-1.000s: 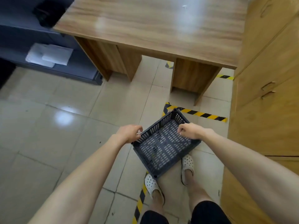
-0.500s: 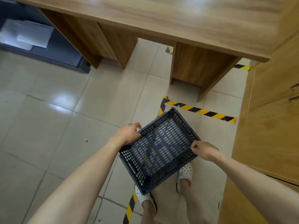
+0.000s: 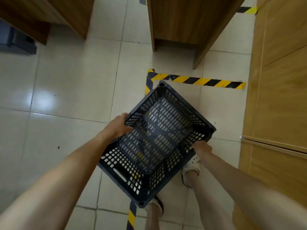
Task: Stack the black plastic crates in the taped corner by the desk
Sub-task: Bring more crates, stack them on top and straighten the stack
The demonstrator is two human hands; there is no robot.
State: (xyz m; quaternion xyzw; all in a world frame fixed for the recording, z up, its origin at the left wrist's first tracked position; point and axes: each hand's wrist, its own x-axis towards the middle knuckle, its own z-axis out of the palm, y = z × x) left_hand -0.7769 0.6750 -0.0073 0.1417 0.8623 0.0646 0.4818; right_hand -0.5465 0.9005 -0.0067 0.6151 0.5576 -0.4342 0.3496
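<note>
Black slotted plastic crate (image 3: 156,143) hangs skewed over the striped floor tape (image 3: 197,80) at twelve o'clock; left hand (image 3: 118,128) and right hand (image 3: 201,147) grip opposite rims. Squaring it with the tape before lowering would seat it best.

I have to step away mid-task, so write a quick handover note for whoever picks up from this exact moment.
Left hand: grips the black plastic crate at its left rim.
Right hand: grips the crate's right rim.
Crate: empty, held off the floor and skewed, over the yellow-and-black floor tape that marks the corner between the desk leg and the wooden cabinet.
Done: the crate is carried to the corner.
Left: square it to the tape, set it down inside the marked corner, then stack further crates on it; none are in view.
</note>
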